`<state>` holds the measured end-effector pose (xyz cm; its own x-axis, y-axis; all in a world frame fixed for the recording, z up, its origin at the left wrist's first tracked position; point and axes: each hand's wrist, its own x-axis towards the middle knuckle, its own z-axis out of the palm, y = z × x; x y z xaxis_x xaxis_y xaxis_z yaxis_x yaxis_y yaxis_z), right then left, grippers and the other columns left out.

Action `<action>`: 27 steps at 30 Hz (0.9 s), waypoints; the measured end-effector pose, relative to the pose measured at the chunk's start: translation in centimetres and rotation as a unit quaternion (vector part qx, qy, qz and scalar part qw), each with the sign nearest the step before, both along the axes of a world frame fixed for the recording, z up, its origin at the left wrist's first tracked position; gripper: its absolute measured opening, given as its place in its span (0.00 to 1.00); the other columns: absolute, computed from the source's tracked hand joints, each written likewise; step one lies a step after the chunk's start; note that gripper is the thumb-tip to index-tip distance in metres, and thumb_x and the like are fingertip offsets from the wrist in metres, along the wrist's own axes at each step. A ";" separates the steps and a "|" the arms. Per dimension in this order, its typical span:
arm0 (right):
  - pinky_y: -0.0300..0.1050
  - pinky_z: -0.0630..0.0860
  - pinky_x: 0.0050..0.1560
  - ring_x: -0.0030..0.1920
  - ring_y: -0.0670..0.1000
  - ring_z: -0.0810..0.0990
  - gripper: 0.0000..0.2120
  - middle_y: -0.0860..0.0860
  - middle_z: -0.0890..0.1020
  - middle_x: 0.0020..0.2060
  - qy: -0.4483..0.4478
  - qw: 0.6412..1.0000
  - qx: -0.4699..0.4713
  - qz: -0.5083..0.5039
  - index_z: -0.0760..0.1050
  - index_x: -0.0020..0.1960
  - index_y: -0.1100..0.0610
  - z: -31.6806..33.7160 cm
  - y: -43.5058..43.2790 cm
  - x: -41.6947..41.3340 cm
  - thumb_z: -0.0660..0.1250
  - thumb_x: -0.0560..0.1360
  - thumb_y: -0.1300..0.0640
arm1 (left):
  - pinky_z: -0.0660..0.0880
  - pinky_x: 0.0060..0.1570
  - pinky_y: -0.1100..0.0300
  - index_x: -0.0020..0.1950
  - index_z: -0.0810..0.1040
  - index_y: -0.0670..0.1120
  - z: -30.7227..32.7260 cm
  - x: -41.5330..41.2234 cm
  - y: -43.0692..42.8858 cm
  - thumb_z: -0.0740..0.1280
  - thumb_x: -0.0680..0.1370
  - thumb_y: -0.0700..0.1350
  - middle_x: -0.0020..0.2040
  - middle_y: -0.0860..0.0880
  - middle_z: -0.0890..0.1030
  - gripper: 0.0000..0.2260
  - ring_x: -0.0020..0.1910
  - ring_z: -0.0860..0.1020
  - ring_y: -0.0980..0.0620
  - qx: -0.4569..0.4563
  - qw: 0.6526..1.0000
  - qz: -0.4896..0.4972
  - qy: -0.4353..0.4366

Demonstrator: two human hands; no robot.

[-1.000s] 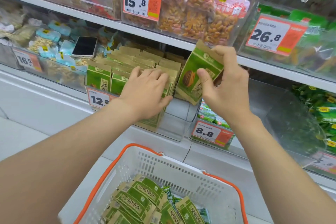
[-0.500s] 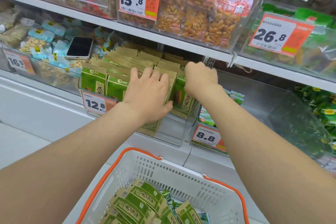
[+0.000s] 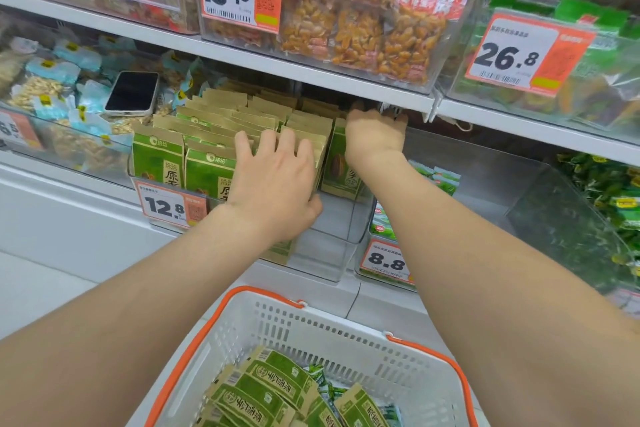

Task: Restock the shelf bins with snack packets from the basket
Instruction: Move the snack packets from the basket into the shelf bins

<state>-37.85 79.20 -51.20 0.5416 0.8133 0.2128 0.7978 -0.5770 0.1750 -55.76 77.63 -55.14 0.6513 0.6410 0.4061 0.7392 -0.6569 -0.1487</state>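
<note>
A clear shelf bin [image 3: 332, 253] holds rows of upright green and brown snack packets [image 3: 207, 135]. My left hand [image 3: 277, 180] lies spread over the tops of the front packets and presses them leftward. One more packet [image 3: 341, 170] stands at the bin's right side. My right hand [image 3: 375, 135] reaches in above and behind it, under the upper shelf; its fingers are hidden. Below, a white basket with an orange rim [image 3: 263, 295] holds several more green packets [image 3: 277, 381].
A phone [image 3: 132, 92] lies on the blue packets in the bin to the left. A price tag reading 12.8 [image 3: 166, 204] hangs on the bin front. The neighbouring bin tagged 8.8 [image 3: 384, 260] holds small green packs. The upper shelf edge [image 3: 311, 73] sits close above my right hand.
My right hand brought a packet from mid-air down into the bin's right side, then slid deeper under the shelf. My left hand stayed on the packets.
</note>
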 end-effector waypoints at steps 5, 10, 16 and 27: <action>0.58 0.66 0.67 0.68 0.64 0.74 0.37 0.61 0.78 0.64 -0.007 0.999 0.047 -0.012 0.65 0.73 0.60 -1.0 -0.5 0.2 0.78 0.70 0.53 | 0.64 0.68 0.35 0.63 0.70 0.46 0.1 -0.2 -0.3 0.64 0.75 0.65 0.64 0.43 0.74 0.27 0.63 0.72 0.38 -0.007 1.000 -0.005 -0.013; 0.58 0.70 0.64 0.67 0.65 0.73 0.38 0.63 0.75 0.66 0.015 0.996 0.084 -0.018 0.66 0.71 0.65 -1.7 -3.7 -2.1 0.76 0.70 0.47 | 0.65 0.69 0.37 0.67 0.70 0.46 0.4 -1.0 -1.1 0.63 0.75 0.67 0.67 0.44 0.73 0.30 0.68 0.70 0.39 -0.021 0.999 -0.018 -0.042; 0.56 0.68 0.49 0.51 0.61 0.74 0.14 0.54 0.79 0.49 -0.017 0.935 0.299 0.193 0.75 0.54 0.56 -4.2 -11.2 -6.4 0.60 0.70 0.57 | 0.71 0.59 0.44 0.63 0.72 0.45 1.1 -3.1 -4.2 0.70 0.74 0.52 0.61 0.44 0.74 0.21 0.62 0.71 0.40 0.033 0.983 -0.137 -0.116; 0.48 0.69 0.34 0.40 0.62 0.81 0.05 0.55 0.82 0.40 0.211 0.939 0.017 0.270 0.76 0.45 0.55 -20.9 -17.4 -10.9 0.62 0.76 0.57 | 0.78 0.56 0.51 0.61 0.80 0.49 -5.7 -6.2 -7.8 0.63 0.82 0.55 0.56 0.48 0.82 0.14 0.60 0.79 0.43 -0.311 0.895 -0.078 0.311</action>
<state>-48.78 61.81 -72.06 0.0936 0.9904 0.1021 0.9698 -0.0675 -0.2344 -61.97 69.79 -60.82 0.7283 0.4992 -0.4695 0.5334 -0.8430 -0.0690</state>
